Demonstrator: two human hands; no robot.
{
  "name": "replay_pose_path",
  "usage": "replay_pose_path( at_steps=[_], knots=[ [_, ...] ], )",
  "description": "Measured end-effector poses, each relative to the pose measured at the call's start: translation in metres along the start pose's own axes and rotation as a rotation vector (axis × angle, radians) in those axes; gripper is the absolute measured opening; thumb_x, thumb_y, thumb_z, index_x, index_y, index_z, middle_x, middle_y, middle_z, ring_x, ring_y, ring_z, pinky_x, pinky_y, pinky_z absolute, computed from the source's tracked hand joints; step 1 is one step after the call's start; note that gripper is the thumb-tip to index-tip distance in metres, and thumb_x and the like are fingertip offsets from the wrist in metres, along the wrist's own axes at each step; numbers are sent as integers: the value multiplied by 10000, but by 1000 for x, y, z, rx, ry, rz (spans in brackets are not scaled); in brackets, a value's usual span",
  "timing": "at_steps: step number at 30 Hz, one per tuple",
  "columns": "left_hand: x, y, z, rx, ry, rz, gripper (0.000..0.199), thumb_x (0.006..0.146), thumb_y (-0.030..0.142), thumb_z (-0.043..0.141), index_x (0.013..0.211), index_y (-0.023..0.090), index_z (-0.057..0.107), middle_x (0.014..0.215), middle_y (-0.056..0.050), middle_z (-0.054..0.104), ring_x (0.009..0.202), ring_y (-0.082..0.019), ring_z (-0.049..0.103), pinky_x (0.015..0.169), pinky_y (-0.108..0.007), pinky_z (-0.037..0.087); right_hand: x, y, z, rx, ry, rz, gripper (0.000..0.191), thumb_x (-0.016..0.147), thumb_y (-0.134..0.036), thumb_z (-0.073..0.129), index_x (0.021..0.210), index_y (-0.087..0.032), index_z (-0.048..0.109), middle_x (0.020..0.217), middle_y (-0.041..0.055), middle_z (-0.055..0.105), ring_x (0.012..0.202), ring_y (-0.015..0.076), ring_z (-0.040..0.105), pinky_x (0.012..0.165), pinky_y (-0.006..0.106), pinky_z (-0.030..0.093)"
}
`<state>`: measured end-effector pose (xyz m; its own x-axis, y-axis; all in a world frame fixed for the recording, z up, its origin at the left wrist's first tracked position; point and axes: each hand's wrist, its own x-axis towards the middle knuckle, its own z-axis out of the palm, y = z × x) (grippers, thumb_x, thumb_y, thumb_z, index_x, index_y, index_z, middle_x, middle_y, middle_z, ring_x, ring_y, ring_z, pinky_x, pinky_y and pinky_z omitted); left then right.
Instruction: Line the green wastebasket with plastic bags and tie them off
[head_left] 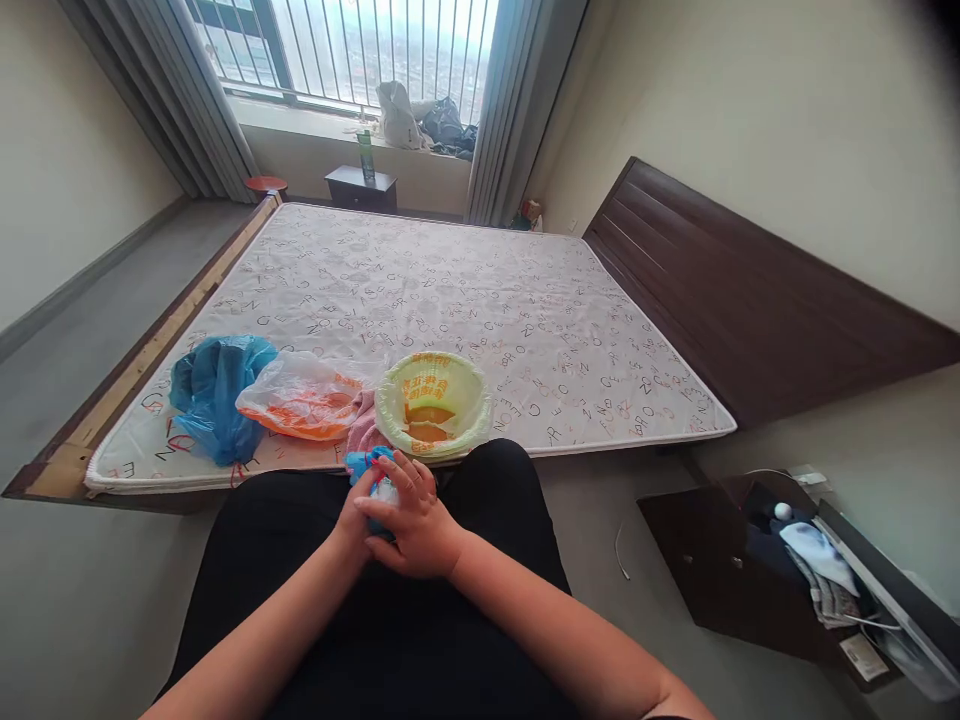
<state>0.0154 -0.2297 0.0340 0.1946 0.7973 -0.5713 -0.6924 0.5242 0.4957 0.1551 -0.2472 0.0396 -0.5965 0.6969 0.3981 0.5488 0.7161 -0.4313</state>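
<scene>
Two hands (405, 510) hold one blue-and-white bundle (385, 490); one bin (465, 405) near.

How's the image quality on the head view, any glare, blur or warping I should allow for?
Head view: window glare washes out the scene outside; wide-angle stretch at the edges, headboard skewed; dark blur in the top right corner; bundle between the hands partly hidden.

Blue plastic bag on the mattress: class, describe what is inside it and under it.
Something dark shows through the blue plastic bag, but folded film hides what it is. The bag rests on the letter-print mattress; the patch directly beneath it is covered.
</scene>
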Motion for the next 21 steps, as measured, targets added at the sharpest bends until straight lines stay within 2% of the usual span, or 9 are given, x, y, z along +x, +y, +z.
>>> replay_pose_path(
  at_steps=[2, 5, 7, 9, 12, 14, 16, 19, 21],
  knots=[
    [-4, -4, 0, -32, -47, -121, 263, 948, 442, 583, 1038, 233, 714, 979, -88, 757, 1039, -266, 736, 914, -367, 575, 3, 5, -16, 5, -88, -77, 515, 883, -451, 691, 1377, -337, 599, 1710, 73, 199, 1562, 339, 184, 1228, 502, 200],
    [-7, -8, -4, -5, -92, -259, 368, 986, 490, 526, 1131, 203, 704, 960, -86, 765, 1021, -282, 743, 855, -370, 591, 9, 10, -33, 30, -208, -77, 658, 846, -437, 756, 1455, -314, 538, 1680, 127, 263, 1513, 343, 294, 1197, 497, 275],
    [-5, -10, -8, -17, -132, -275, 377, 976, 498, 558, 1110, 175, 698, 909, -83, 765, 948, -278, 754, 821, -362, 599, 12, 14, -35, 51, -249, -44, 672, 832, -379, 775, 1454, -298, 535, 1596, 150, 394, 1447, 331, 393, 1157, 494, 342],
    [-2, -12, -11, -74, -183, -247, 358, 966, 489, 591, 1087, 168, 691, 897, -77, 768, 888, -258, 758, 820, -363, 605, 16, 21, -35, 99, -252, -39, 549, 857, -311, 739, 1382, -271, 583, 1478, 144, 514, 1364, 299, 482, 1120, 460, 402],
    [3, -8, -10, -189, -229, -109, 301, 984, 411, 577, 1178, 196, 662, 1045, -76, 773, 986, -247, 747, 910, -412, 596, 34, 46, -39, 226, -92, 49, 352, 933, -314, 633, 1276, -241, 596, 1338, 117, 599, 1252, 244, 564, 1077, 395, 458],
    [7, -4, -9, -214, -236, -44, 315, 989, 357, 554, 1260, 212, 626, 1160, -95, 749, 1101, -267, 718, 948, -450, 583, 56, 74, -45, 263, 103, 232, 308, 989, -376, 539, 1262, -234, 560, 1270, 104, 627, 1217, 232, 584, 1067, 392, 466],
    [13, 0, -10, -192, -191, -43, 319, 981, 316, 545, 1269, 197, 615, 1160, -115, 738, 1074, -261, 724, 896, -419, 599, 82, 107, -50, 188, 153, 419, 324, 1018, -415, 450, 1268, -225, 533, 1250, 105, 636, 1174, 243, 601, 1044, 416, 475],
    [24, 0, -15, -131, 19, -82, 220, 954, 242, 562, 1146, 166, 636, 973, -79, 736, 774, -166, 731, 670, -273, 586, 119, 150, -42, 22, -96, 570, 320, 1017, -356, 401, 1248, -198, 558, 1244, 116, 654, 1132, 254, 617, 998, 414, 494],
    [31, -4, -19, -86, 181, -106, 147, 932, 204, 584, 1063, 157, 633, 854, -40, 706, 614, -111, 670, 546, -211, 521, 135, 168, -26, -65, -275, 602, 252, 966, -283, 497, 1150, -175, 630, 1173, 120, 698, 1073, 249, 643, 957, 381, 509]
  ],
)
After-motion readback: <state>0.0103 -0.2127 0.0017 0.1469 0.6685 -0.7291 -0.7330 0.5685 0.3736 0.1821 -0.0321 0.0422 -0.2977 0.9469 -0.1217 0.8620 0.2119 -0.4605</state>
